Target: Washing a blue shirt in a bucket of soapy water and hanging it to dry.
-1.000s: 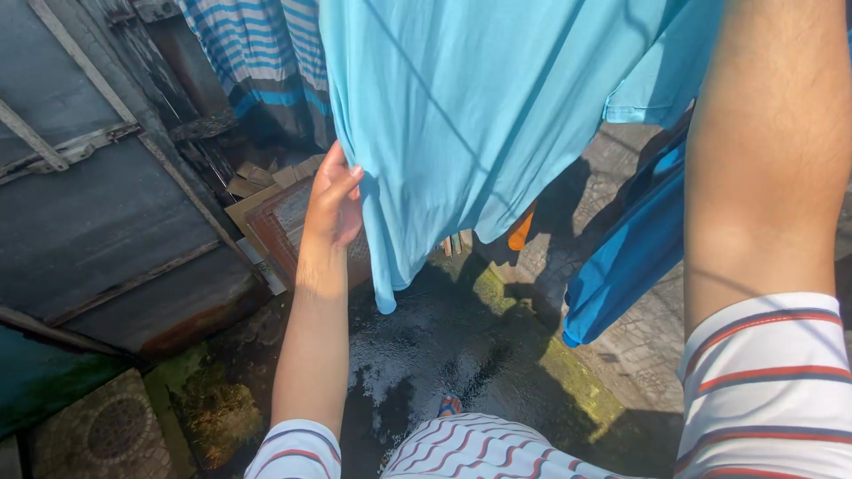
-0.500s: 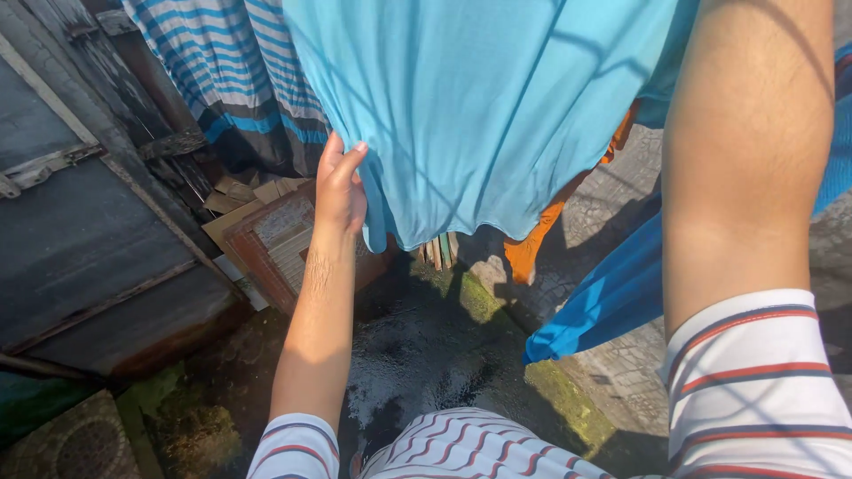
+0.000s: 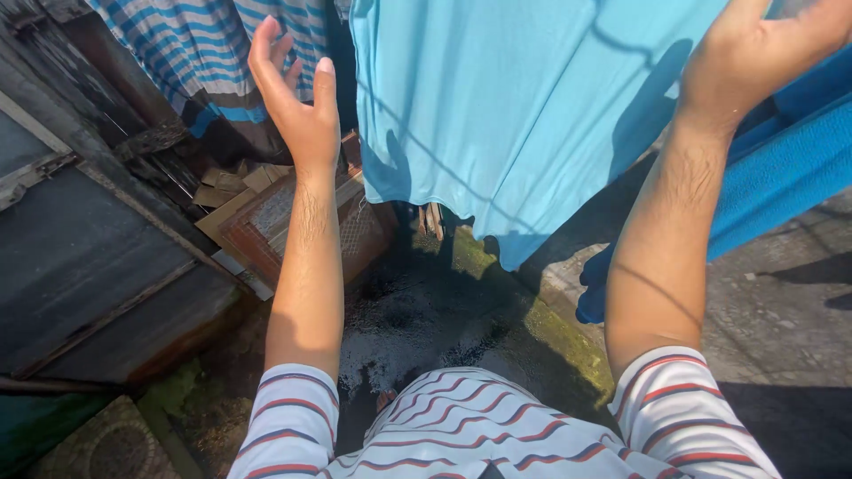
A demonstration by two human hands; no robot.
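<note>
Both hands: left hand (image 3: 297, 111) released light-blue cloth (image 3: 524, 115), now open.

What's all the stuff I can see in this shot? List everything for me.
light blue garment: one, light blue, hanging top centre, between the raised hands
striped cloth: one, blue and white stripes with a dark band, hanging top left
darker blue cloth: one, deep blue, hanging at right
metal sheets: several, grey and rusty, left side
cardboard pieces: a few, brown, below the striped cloth
wet ground: dark, mossy green patches, centre
striped shirt: one, white with red and blue stripes, bottom
left hand: open, empty, beside the garment's edge
right hand: raised top right, fingers cut off by the frame
</note>
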